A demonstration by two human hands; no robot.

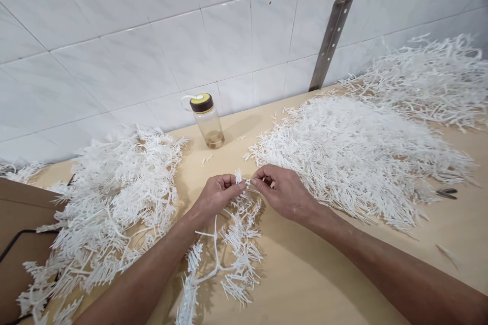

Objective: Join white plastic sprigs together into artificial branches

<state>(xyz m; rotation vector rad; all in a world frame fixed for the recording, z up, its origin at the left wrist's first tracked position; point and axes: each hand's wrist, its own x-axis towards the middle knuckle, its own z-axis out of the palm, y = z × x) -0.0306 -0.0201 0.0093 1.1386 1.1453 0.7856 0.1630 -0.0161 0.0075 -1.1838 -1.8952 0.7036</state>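
Branched sprig [242, 244]: white, bluish at the lower end
Left heap [129, 183]: plain white
Right heap [354, 152]: plain white
Worktop [305, 274]: pale tan
Wall tiles [125, 71]: white, grey marbled veining, darker joint lines
Bottle [208, 124]: clear, brownish at the base
Bottle lid [202, 105]: dark brown, yellow-green top
Perforated bracket [331, 43]: dark grey, pale dotted holes
Box [26, 208]: brown

Where the left hand [215, 195] and right hand [285, 191] pinched the white branch [244, 237] mid-frame, the joint was too small for us to read. The bottom edge cropped that branch, the left edge the brown box [26, 244]. We couldn't identify the small dark tool [447, 193] at right.
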